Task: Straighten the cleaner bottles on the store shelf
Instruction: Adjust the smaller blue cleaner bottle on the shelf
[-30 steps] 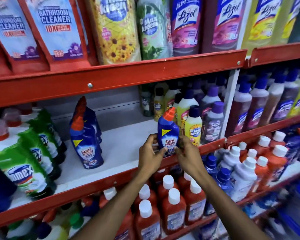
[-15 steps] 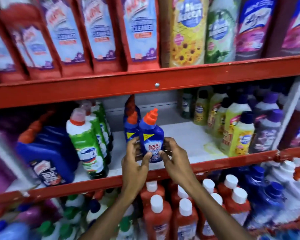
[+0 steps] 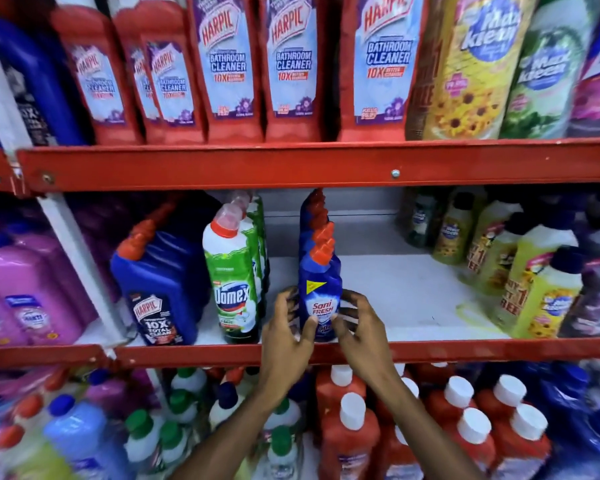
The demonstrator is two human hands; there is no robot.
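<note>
A blue Sani Fresh bottle with an orange cap stands upright near the front edge of the white middle shelf. It is at the front of a row of like blue bottles running to the back. My left hand holds its left side, thumb on the label. On the bottle's right side, my right hand grips it with the fingertips. Both arms reach up from below.
A green Domex bottle row stands just left of the held bottle, then blue Harpic bottles. Yellow Max Kleen bottles crowd the right. Red Harpic bottles fill the upper shelf. White-capped red bottles sit below.
Both hands carried the Sani Fresh bottle leftward, from beside the yellow bottles to the front of the blue row. The view swung left with it.
</note>
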